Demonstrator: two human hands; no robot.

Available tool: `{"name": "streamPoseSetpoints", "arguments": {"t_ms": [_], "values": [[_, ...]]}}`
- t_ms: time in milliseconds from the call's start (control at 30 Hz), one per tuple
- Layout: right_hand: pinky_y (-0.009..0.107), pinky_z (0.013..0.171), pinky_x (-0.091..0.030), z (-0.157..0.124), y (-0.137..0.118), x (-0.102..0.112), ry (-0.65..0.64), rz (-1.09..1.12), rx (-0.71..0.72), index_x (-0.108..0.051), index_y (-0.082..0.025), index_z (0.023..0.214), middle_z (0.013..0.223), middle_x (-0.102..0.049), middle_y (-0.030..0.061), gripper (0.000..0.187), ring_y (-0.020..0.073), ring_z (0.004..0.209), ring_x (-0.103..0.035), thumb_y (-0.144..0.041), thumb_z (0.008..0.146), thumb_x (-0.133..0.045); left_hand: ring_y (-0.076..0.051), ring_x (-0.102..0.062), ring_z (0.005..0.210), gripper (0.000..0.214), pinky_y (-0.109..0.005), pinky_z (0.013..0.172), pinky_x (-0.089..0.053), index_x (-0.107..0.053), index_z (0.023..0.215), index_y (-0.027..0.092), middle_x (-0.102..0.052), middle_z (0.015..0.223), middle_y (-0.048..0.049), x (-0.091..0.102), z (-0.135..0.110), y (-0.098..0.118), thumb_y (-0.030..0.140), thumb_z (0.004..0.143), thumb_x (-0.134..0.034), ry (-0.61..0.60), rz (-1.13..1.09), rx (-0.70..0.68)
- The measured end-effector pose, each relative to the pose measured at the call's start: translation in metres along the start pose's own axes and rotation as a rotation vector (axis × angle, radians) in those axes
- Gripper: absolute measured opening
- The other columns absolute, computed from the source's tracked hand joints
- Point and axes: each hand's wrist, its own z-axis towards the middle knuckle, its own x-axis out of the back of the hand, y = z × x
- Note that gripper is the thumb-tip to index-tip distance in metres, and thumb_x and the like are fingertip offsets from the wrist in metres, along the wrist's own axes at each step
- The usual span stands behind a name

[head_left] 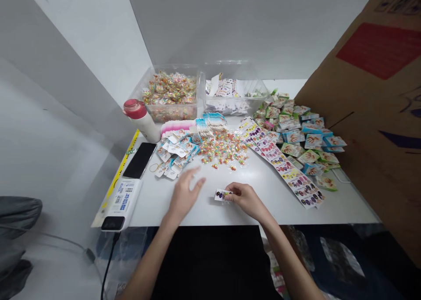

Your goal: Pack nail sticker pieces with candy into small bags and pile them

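My right hand [245,198] pinches a small sticker strip [218,194] printed with dark ovals, just above the white table near its front edge. A bit of clear wrapping with something greenish shows under the fingers, too small to make out. My left hand [186,190] is raised over the table with thumb and fingers apart and nothing in it. Just beyond it lie flat blue-and-white card boxes [179,153] in a loose heap. Small clear packets with bright beads or sweets [225,148] are spread in front of both hands. Long sticker sheets [286,168] stretch to the right.
Two clear bins stand at the back, one of wrapped packets [171,89], one of sticker sheets [225,88]. Filled small boxes [305,137] pile up beside a large cardboard carton [371,94]. On the left are a bottle [144,124], a phone [140,159] and a power bank [123,199].
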Motion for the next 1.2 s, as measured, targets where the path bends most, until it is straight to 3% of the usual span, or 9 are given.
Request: {"name": "streamPoseSetpoints", "arguments": {"t_ms": [133,333,500,700,767,833,933,1067,1200], "values": [[0.025,0.063,-0.04,-0.001,0.006,0.001,0.049,0.008,0.001,-0.065,-0.016,0.08,0.07,-0.063,0.0002,0.014,0.0153,0.066,-0.055,-0.029,0.075,-0.069,-0.039,-0.037,0.13,0.072,-0.056,0.107,-0.025,-0.043,0.141,0.018,-0.049,0.141,-0.0174,0.011,0.058,-0.021,0.036,0.077,-0.072,0.256,0.535,-0.063],[0.026,0.066,-0.041,-0.006,-0.003,0.005,0.122,0.056,0.041,-0.064,-0.017,0.083,0.073,-0.063,0.0006,0.018,0.0158,0.069,-0.055,-0.033,0.076,-0.069,-0.029,-0.056,0.106,0.02,-0.051,0.102,-0.028,-0.069,0.105,0.02,-0.068,0.106,-0.0105,0.016,0.097,-0.035,0.028,0.088,-0.059,0.342,0.463,-0.108],[0.026,0.07,-0.041,-0.014,-0.023,0.005,0.074,0.357,0.128,-0.063,-0.018,0.083,0.078,-0.062,0.0006,0.019,0.0147,0.073,-0.056,-0.033,0.077,-0.073,-0.021,-0.061,0.095,0.029,-0.032,0.084,-0.045,-0.063,0.109,0.02,-0.066,0.105,-0.0063,0.024,0.068,-0.006,0.031,0.083,-0.067,0.324,0.102,-0.1],[0.024,0.068,-0.04,-0.022,-0.036,-0.006,-0.023,0.697,0.192,-0.065,-0.018,0.082,0.077,-0.06,0.0002,0.023,0.0129,0.073,-0.054,-0.033,0.073,-0.079,-0.016,-0.064,0.074,0.034,-0.024,0.064,-0.049,-0.059,0.097,0.02,-0.067,0.088,-0.0014,0.002,-0.001,0.039,0.03,0.071,-0.078,-0.295,-0.52,0.209],[0.024,0.07,-0.04,-0.024,-0.036,-0.017,-0.047,0.777,0.165,-0.066,-0.018,0.083,0.078,-0.061,0.001,0.024,0.013,0.073,-0.054,-0.034,0.073,-0.079,-0.015,-0.064,0.069,0.039,-0.024,0.063,-0.051,-0.053,0.098,0.021,-0.068,0.083,-0.0009,-0.013,-0.018,0.044,0.032,0.07,-0.079,-0.178,-0.77,0.316],[0.023,0.07,-0.039,-0.025,-0.034,-0.031,-0.047,0.896,0.145,-0.067,-0.017,0.084,0.077,-0.061,0.001,0.024,0.0121,0.072,-0.052,-0.036,0.074,-0.078,-0.014,-0.064,0.071,0.039,-0.023,0.064,-0.05,-0.049,0.1,0.023,-0.067,0.084,0.0002,-0.03,-0.031,0.047,0.036,0.074,-0.075,0.134,-0.926,0.363],[0.022,0.065,-0.038,-0.025,-0.03,-0.049,-0.039,1.085,0.091,-0.068,-0.017,0.083,0.072,-0.056,-0.0005,0.027,0.0096,0.064,-0.046,-0.04,0.073,-0.078,-0.016,-0.065,0.08,0.035,-0.024,0.071,-0.051,-0.054,0.103,0.02,-0.067,0.09,-0.0037,-0.047,-0.041,0.047,0.042,0.08,-0.07,0.198,-0.867,0.368],[0.022,0.062,-0.038,-0.024,-0.022,-0.045,0.077,1.096,0.044,-0.07,-0.018,0.082,0.072,-0.056,-0.0007,0.027,0.0094,0.063,-0.045,-0.04,0.07,-0.08,-0.019,-0.064,0.092,0.033,-0.026,0.08,-0.051,-0.06,0.111,0.018,-0.067,0.096,-0.0057,-0.044,-0.044,0.045,0.043,0.089,-0.058,-0.012,-0.592,0.307],[0.025,0.068,-0.041,-0.026,-0.022,-0.011,0.176,0.755,0.039,-0.071,-0.019,0.082,0.077,-0.063,0.0007,0.023,0.0123,0.07,-0.053,-0.033,0.067,-0.082,-0.017,-0.063,0.071,0.043,-0.022,0.053,-0.049,-0.056,0.124,0.018,-0.066,0.089,-0.0049,-0.027,-0.048,0.039,0.045,0.092,-0.051,-0.313,-0.498,0.335]]}}
